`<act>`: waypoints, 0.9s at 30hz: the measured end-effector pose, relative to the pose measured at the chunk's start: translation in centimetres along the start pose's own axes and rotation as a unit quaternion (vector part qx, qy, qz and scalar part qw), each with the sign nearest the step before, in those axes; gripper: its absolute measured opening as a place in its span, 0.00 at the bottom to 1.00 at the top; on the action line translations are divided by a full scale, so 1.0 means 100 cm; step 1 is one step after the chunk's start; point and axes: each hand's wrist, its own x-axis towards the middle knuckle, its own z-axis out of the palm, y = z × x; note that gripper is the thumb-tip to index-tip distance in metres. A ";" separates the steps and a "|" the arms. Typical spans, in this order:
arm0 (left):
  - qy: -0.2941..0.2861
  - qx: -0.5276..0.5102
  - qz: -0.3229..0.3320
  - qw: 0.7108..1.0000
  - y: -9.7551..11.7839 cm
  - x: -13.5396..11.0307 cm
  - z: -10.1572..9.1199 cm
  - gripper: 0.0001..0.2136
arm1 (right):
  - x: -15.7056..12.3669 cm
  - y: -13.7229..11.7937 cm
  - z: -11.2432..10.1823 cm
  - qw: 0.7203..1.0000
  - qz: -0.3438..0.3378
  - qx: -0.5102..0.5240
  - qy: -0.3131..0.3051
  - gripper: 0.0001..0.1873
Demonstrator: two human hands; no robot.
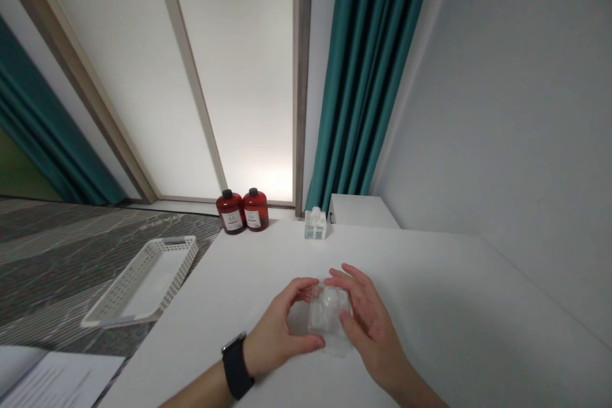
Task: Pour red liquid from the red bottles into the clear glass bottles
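Note:
Both my hands are closed around a small clear square bottle (327,319) that stands on the white table (430,306). My left hand (280,328), with a black watch on the wrist, grips its left side between thumb and fingers. My right hand (366,315) grips its right side, fingers curled over the top. Much of the bottle is hidden by my fingers.
A second clear square bottle (315,224) stands at the table's far edge. Two red bottles (241,210) with black caps stand at the back left. A white perforated tray (146,280) lies on the dark surface at left. Papers (52,379) lie at the bottom left. Teal curtains hang behind.

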 end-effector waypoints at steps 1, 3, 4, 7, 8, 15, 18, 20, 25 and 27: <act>-0.005 0.005 0.001 1.000 0.000 0.000 0.001 0.34 | 0.000 0.000 0.001 1.000 0.003 -0.006 -0.008 0.20; -0.003 0.021 0.004 1.000 0.001 0.000 0.002 0.33 | 0.000 0.001 0.002 1.000 0.010 -0.003 -0.015 0.23; 0.003 0.032 0.006 0.999 0.002 -0.001 0.003 0.33 | -0.001 0.002 0.003 1.000 0.012 0.000 -0.014 0.24; 0.032 0.070 0.012 0.997 0.004 -0.002 0.006 0.31 | -0.001 0.007 0.004 1.000 0.015 -0.010 -0.008 0.25; 0.037 0.078 0.011 0.996 0.005 -0.002 0.007 0.31 | -0.001 0.008 0.004 1.000 0.016 -0.015 -0.005 0.25; 0.006 0.064 -0.007 0.998 0.005 -0.001 0.002 0.33 | 0.003 0.007 0.000 0.999 0.022 -0.008 -0.033 0.26; 0.022 0.088 -0.003 0.996 0.006 0.000 0.004 0.31 | 0.002 0.010 0.003 0.999 0.031 -0.013 -0.016 0.24; 0.036 0.107 0.004 0.994 0.006 -0.001 0.008 0.30 | 0.002 0.015 0.006 0.999 0.039 -0.020 0.003 0.24; 0.045 0.120 0.015 0.992 0.007 -0.002 0.013 0.31 | 0.002 0.020 0.004 0.998 0.011 -0.065 0.018 0.22; 0.029 0.109 0.005 0.994 0.008 -0.001 0.010 0.30 | 0.002 0.018 0.000 0.997 0.004 -0.080 0.003 0.23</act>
